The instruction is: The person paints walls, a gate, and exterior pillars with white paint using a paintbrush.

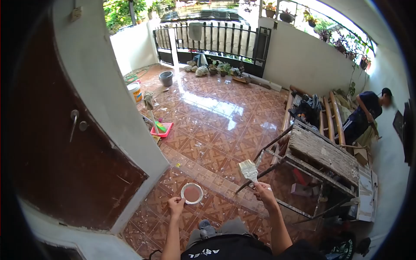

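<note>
My left hand (175, 205) is closed on the rim of a small round container (192, 193), whose pale rim surrounds a reddish-brown inside. To the right, my right hand (264, 192) grips the handle of a wide paintbrush (248, 170). The brush points up and away from me, with whitish bristles and a pale, stained ferrule. Container and brush are apart, both held above the patterned tile floor (208, 147).
A worn metal-framed table (323, 154) stands at the right, near wooden poles (337, 117) and a bending person (366, 112). Ahead are a grey bucket (166, 78) and a black gate (216, 41). A pink dustpan (163, 130) lies left, past a brown door (65, 143).
</note>
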